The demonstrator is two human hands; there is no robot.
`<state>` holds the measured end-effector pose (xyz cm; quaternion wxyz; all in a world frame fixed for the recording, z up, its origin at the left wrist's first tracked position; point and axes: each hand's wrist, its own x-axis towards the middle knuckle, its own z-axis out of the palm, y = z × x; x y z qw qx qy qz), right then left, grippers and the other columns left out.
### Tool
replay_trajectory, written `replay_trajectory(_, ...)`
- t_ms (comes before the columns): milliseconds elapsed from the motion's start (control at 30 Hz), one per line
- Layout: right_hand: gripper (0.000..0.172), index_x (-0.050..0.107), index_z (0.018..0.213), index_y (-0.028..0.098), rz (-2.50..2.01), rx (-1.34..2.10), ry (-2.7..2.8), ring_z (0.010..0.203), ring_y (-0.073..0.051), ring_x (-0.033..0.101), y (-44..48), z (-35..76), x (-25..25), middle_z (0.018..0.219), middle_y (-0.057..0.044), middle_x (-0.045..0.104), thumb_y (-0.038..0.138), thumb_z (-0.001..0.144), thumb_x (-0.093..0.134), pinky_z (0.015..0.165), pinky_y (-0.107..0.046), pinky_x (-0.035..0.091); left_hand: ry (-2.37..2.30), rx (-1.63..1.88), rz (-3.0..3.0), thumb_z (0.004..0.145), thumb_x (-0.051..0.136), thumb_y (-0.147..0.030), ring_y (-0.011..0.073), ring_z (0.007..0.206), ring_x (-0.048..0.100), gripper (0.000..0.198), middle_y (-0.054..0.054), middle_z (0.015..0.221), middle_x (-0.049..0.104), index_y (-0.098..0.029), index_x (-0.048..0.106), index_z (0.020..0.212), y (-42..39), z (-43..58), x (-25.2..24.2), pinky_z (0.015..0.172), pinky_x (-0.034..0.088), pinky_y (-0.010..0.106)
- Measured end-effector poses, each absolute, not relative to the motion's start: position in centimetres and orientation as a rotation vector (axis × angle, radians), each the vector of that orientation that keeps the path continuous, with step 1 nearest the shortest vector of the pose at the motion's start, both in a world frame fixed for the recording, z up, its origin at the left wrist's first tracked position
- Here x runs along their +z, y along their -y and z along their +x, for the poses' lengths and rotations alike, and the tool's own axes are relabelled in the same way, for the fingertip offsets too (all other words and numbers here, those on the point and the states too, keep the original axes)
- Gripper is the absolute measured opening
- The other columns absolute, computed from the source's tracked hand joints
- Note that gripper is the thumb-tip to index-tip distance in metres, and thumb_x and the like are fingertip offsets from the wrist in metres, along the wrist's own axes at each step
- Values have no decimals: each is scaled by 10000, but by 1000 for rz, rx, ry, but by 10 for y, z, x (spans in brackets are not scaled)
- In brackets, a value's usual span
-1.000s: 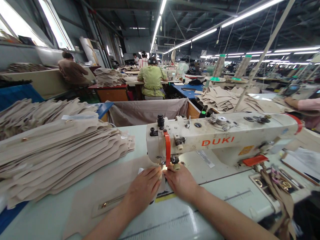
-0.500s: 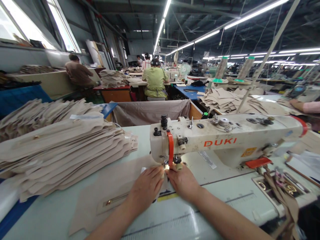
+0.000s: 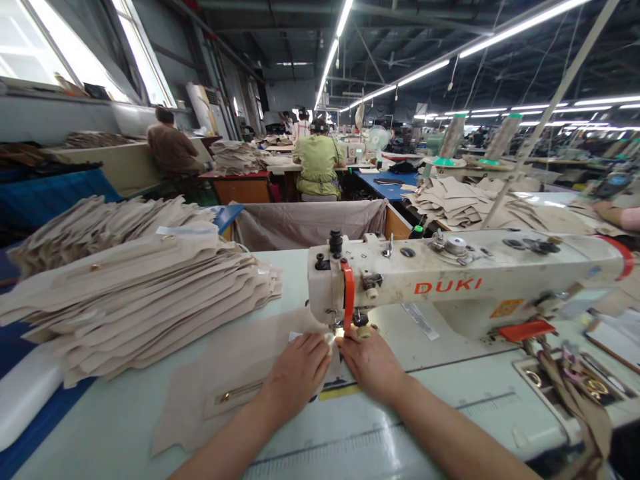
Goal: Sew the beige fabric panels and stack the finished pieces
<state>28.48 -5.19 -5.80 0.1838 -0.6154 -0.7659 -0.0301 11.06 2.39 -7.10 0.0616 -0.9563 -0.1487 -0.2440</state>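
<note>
A beige fabric panel (image 3: 200,373) lies flat on the machine bed, with a zipper (image 3: 240,392) with a gold-coloured pull set in it. My left hand (image 3: 297,370) is on the panel, fingers pressed together and bent towards the needle. From the other side, my right hand (image 3: 373,363) is closed at the cloth by the presser foot, its fingertips partly hidden under the machine head. Between the hands the lit needle area of the white sewing machine (image 3: 450,267) shows, with a red strap-like guard (image 3: 348,293) just above. My fingers cover the stitching point.
Stacked beige panels (image 3: 165,300) rise on the left. A tray (image 3: 555,393) with rings and a hanging strap (image 3: 580,400) is at right. Beyond the table stands a cloth-lined bin (image 3: 310,223). A person in green (image 3: 320,163) sits ahead; another person's hand (image 3: 610,213) shows far right.
The whole view has shifted slightly to the right in the picture. Both hands stay at the needle, and the panel looks almost unmoved against the machine.
</note>
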Motion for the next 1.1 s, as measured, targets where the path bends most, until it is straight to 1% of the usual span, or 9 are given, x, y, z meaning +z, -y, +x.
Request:
replay_trajectory(200,212,671,924,159,-1727,-69,2152,872,-211,565,53,286,-59,898,-78,653,177,967,463,773,-320,384,432,-740,-2867,972,375,-126,214,924,595,263,89,987,665,-159,636,982,-23,110,-68,859,471,374)
replay_trajectory(267,214,671,919,157,-1728,-66,2150,883,-213,563,53,286,-59,895,-81,650,177,969,464,774,-320,381,436,-732,-2865,971,381,-128,214,901,598,252,84,960,667,-155,630,1004,-22,111,-66,846,475,375)
replay_trajectory(367,207,673,908,161,-1727,-60,2153,876,-212,561,53,286,-59,883,-78,650,182,968,476,765,-317,378,453,-727,-2869,966,399,-141,211,864,606,231,71,899,666,-161,630,965,-22,112,-64,821,490,372)
replay_trajectory(433,206,671,886,163,-1723,-54,2160,858,-207,562,53,287,-59,867,-71,652,184,968,484,755,-311,379,471,-735,-2871,964,402,-154,220,911,612,225,89,939,669,-157,627,949,-23,112,-63,831,500,379)
replay_trajectory(533,197,672,875,166,-1715,-49,2172,846,-201,559,54,287,-57,861,-61,652,182,963,495,755,-306,383,461,-751,-2892,972,366,-159,229,1015,608,258,113,1043,672,-145,613,1046,-24,111,-64,873,507,391)
replay_trajectory(600,188,676,891,169,-1711,-51,2176,847,-200,557,55,287,-56,869,-60,652,170,956,500,761,-308,389,433,-755,-2907,981,325,-151,217,1011,618,299,103,1046,680,-152,604,1087,-23,111,-66,879,514,381)
replay_trajectory(700,171,681,892,166,-1702,-53,2188,845,-199,556,56,287,-55,873,-60,655,157,944,518,771,-310,398,436,-754,-2901,990,309,-157,210,956,635,307,98,1006,685,-146,607,1063,-22,111,-66,859,527,367)
replay_trajectory(967,137,683,958,171,-1666,-53,2222,882,-205,571,59,286,-57,948,-65,674,123,907,566,816,-318,423,414,-725,-2893,984,330,-144,199,948,627,294,92,987,679,-138,623,1002,-21,111,-64,871,533,352)
replay_trajectory(1100,119,677,955,167,-1611,-46,2257,915,-201,574,69,280,-57,963,-66,674,126,902,578,847,-316,445,431,-719,-2879,982,324,-152,213,1005,624,305,110,1065,677,-136,605,1100,-20,107,-68,870,538,381)
